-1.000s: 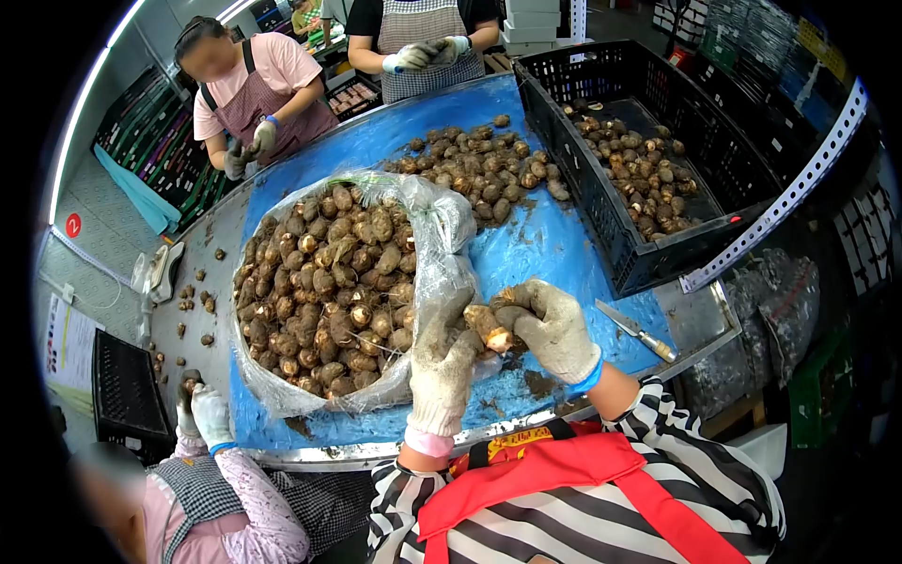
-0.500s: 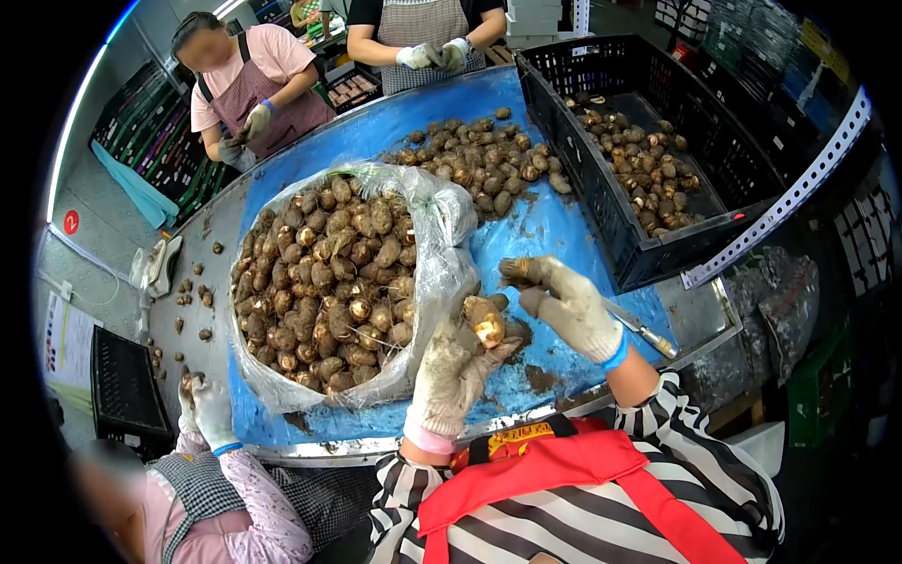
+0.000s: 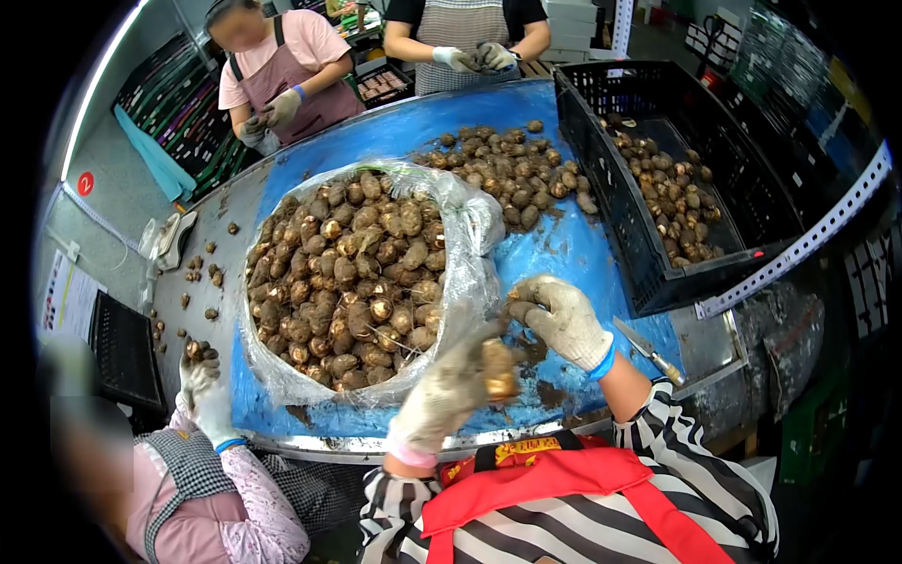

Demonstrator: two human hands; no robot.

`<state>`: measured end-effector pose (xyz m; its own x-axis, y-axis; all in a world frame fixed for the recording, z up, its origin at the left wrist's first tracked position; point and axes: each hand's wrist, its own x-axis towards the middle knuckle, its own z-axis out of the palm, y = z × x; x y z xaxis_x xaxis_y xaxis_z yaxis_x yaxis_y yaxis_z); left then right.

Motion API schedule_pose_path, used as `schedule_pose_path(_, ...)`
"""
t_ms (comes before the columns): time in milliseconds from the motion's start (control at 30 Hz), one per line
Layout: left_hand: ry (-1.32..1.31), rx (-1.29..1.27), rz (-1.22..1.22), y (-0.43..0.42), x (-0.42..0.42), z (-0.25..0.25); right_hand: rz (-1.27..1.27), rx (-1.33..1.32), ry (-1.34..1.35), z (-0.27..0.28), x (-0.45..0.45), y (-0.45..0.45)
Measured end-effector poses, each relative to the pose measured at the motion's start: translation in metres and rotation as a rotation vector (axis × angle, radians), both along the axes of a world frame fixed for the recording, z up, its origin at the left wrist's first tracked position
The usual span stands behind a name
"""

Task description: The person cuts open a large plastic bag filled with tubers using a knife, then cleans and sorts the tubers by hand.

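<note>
My left hand, in a soiled white glove and blurred by motion, is closed around a brown taro with a pale patch. My gloved right hand is just to its right, fingers curled in towards the thumb. Whatever is between those fingertips, if anything, I cannot make out. Left of my hands a clear plastic bag is heaped with small brown taros. A knife lies on the blue table sheet, to the right of my right hand.
More loose taros lie at the far side of the sheet. A black crate holding taros stands at the right, beside a perforated metal strip. Two co-workers stand across the table; another co-worker at lower left holds a taro.
The view has shifted, so the table sits lower and further right. My left hand has turned with the taro, and my right hand's fingers have curled in closer to it.
</note>
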<state>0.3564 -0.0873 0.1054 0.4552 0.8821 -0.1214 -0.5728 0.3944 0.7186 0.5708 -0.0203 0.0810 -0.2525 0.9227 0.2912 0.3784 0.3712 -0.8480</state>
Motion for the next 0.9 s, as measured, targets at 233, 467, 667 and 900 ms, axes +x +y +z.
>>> schedule_pose_path(233, -0.37, 0.202, 0.76, 0.048, -0.171, 0.065, 0.195, 0.155, -0.08, 0.03, -0.054, 0.045)
schedule_pose_path(467, 0.371, 0.382, 1.228, 0.082, -0.304, 0.072, 0.413, 0.15, -0.921, 0.058, -0.079, 0.071)
schedule_pose_path(667, 1.648, 1.044, 0.7, 0.052, -0.122, 0.008, 0.342, -0.144, -1.224, 0.022, 0.004, 0.071)
schedule_pose_path(900, 1.729, 1.03, 0.133, 0.038, -0.014, -0.003, 0.042, 0.265, -0.442, 0.037, -0.016, 0.076)
